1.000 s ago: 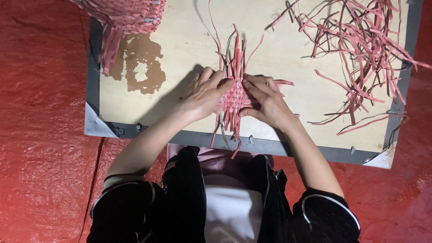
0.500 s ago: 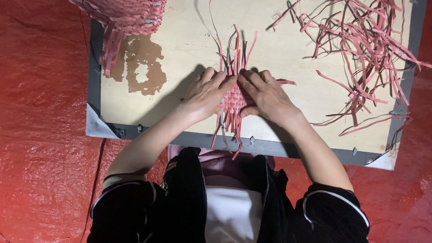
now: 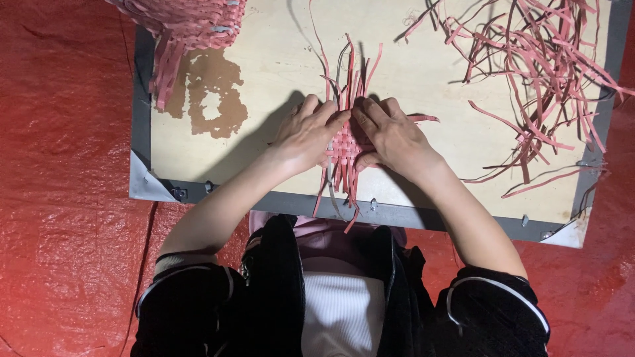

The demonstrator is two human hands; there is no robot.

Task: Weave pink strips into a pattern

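Hands (image 3: 350, 132) shifted up woven mat (image 3: 344, 147); loose strips (image 3: 542, 73) right, basket (image 3: 185, 20) upper-left.

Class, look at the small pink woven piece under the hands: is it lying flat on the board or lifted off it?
Flat: the woven piece lies on the board, pressed by the left hand and right hand.

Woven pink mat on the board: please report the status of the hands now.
Left hand and right hand both pressing the woven pink mat. Mat flat on wooden board. Loose strips lie apart, right side.
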